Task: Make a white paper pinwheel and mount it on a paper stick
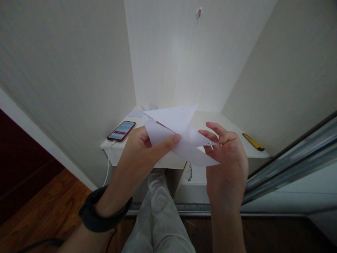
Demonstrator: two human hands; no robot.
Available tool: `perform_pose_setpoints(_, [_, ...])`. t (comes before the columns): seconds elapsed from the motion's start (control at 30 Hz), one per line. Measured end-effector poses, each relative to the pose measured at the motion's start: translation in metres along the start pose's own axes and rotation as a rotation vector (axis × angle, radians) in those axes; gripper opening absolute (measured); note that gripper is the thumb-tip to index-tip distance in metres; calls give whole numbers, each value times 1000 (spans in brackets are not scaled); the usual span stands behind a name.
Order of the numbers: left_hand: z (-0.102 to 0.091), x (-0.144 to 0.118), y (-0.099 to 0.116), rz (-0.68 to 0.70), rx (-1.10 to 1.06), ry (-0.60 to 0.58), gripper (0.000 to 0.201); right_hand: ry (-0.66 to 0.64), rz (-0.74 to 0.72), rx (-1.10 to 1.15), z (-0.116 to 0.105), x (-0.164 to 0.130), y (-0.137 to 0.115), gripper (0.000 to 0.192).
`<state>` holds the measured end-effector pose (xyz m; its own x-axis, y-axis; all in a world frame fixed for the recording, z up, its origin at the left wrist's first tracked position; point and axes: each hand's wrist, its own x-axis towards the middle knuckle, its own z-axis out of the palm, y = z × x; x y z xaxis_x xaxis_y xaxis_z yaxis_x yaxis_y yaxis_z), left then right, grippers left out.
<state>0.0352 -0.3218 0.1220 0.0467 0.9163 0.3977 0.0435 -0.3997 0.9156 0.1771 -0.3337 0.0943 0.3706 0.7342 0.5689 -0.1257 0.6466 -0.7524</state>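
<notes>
- While both hands are raised above the small white shelf-like tabletop (231, 124), they hold a folded sheet of thin white paper (179, 135) between them, in the air just in front of the tabletop's near edge.
- The left hand (139, 149) is closed on the paper's left part, thumb stretched across the front of the sheet and the other fingers hidden behind it.
- The right hand (226, 154) pinches the paper's right-hand point between thumb and fingertips, the remaining fingers loosely curled and spread above it.
- The two hands sit apart, joined only by the sheet, which shows several angled folds and pointed corners.
- A thick black band (104, 212) wraps the left wrist.
- A red-edged smartphone with a lit screen (121, 130) lies on the tabletop's left end, a white cable (107, 165) hanging from it over the edge.
- A yellow and black utility knife (253, 141) lies at the right end, well apart from the paper.
- Light grey trousers (158, 214) show below, over the brown wooden floor (44, 207).
</notes>
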Motion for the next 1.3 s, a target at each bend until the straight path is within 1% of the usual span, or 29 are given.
perform_pose_setpoints(0.1, [1,0,-1,-10,-25,8,19,-3,63,95,-7,2,2,10])
perform_pose_setpoints(0.17, [2,0,-1,-16,-48,-9,21,-36,106,142,-12,3,2,13])
perform_pose_setpoints(0.23, [1,-1,1,-32,-44,-40,23,-102,161,149,-16,3,1,21])
perform_pose_setpoints(0.33, [0,-1,3,-63,3,-76,23,-194,247,83,-19,1,-1,40])
perform_pose_setpoints(0.4, [-1,0,3,-75,27,-95,23,-237,267,25,-21,1,0,50])
perform_pose_setpoints(0.47, [-2,0,2,-84,38,-117,23,-275,246,-20,-23,1,3,53])
perform_pose_setpoints(0.53, [-2,-1,2,-84,43,-125,22,-293,220,-44,-25,1,6,52])
perform_pose_setpoints(0.63, [-2,-1,2,-71,55,-131,22,-308,228,-44,-25,2,7,51])
perform_pose_setpoints(0.77, [-2,-2,4,-78,99,-145,23,-336,240,-6,-16,1,0,47])
perform_pose_setpoints(0.9, [-3,-2,3,-70,99,-154,23,-313,241,-20,-8,0,-6,40])
perform_pose_setpoints(1.07, [-4,-3,3,-120,100,-158,24,-293,275,-31,-11,1,-3,33])
perform_pose_setpoints(1.3, [-5,-2,-1,-125,85,-148,28,-305,290,-45,-12,3,0,34])
